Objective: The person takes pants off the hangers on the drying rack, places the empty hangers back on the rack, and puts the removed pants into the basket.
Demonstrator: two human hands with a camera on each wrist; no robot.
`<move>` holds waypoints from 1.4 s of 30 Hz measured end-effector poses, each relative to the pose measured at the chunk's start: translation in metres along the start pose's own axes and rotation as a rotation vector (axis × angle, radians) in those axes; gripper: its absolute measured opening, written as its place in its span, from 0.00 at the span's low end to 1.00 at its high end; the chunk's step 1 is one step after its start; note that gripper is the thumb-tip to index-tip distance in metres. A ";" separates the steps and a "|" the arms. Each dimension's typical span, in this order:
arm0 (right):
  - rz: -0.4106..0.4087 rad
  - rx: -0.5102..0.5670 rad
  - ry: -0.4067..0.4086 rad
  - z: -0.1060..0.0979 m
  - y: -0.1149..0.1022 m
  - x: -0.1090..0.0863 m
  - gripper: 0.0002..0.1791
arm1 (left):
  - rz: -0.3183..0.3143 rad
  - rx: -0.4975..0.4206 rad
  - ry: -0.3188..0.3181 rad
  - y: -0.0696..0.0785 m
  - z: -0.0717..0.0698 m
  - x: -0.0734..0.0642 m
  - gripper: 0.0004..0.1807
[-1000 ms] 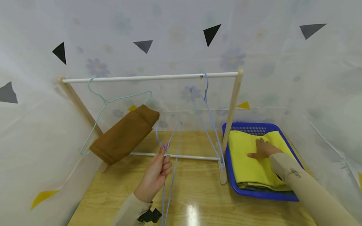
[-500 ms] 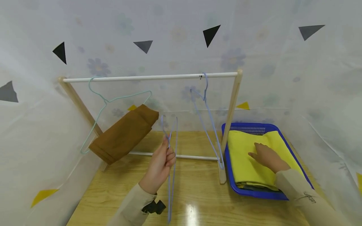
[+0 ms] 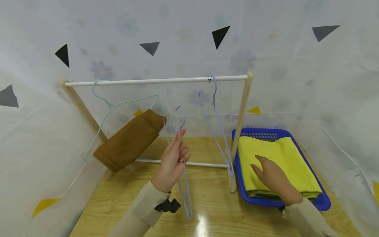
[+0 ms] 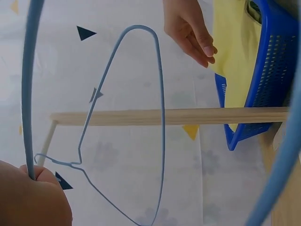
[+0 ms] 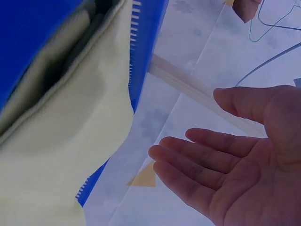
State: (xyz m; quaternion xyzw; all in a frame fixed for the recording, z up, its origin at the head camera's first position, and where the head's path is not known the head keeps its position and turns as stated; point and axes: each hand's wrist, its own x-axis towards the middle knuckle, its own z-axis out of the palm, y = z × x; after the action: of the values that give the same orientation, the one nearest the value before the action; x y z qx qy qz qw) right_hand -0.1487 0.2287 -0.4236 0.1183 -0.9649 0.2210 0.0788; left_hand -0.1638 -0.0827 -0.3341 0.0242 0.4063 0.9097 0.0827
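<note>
My left hand (image 3: 174, 159) pinches a light blue wire hanger (image 3: 184, 117) just below its hook, in front of the rack. The hook points up, and the body hangs down edge-on. In the left wrist view, the held hanger's wire (image 4: 28, 84) runs close past the camera. My right hand (image 3: 273, 179), fingers extended and holding nothing, is over folded yellow cloth (image 3: 287, 158) in a blue basket (image 3: 326, 200). The right wrist view has the palm (image 5: 235, 183) apart from the cloth (image 5: 89, 117).
A white-barred wooden rack (image 3: 157, 81) stands behind. From its left end hangs a mint hanger (image 3: 130, 101) with folded brown cloth (image 3: 130, 141) on it. Another blue hanger (image 3: 220, 125) hangs near the right post (image 3: 242, 115). The basket stands right of that post.
My left hand has moved right and slightly up, turning the hanger so its hook opens leftward. The right hand has drawn back toward me over the yellow cloth.
</note>
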 end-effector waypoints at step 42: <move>0.129 0.122 -0.021 0.023 -0.016 -0.036 0.25 | 0.118 -0.095 -0.014 0.029 0.060 0.081 0.18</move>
State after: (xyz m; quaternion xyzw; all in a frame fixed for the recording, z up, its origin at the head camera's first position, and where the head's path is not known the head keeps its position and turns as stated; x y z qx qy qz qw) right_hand -0.1127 0.2117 -0.4448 0.0628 -0.9559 0.2829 0.0467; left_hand -0.2404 -0.0444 -0.2744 0.0507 0.3597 0.9311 0.0327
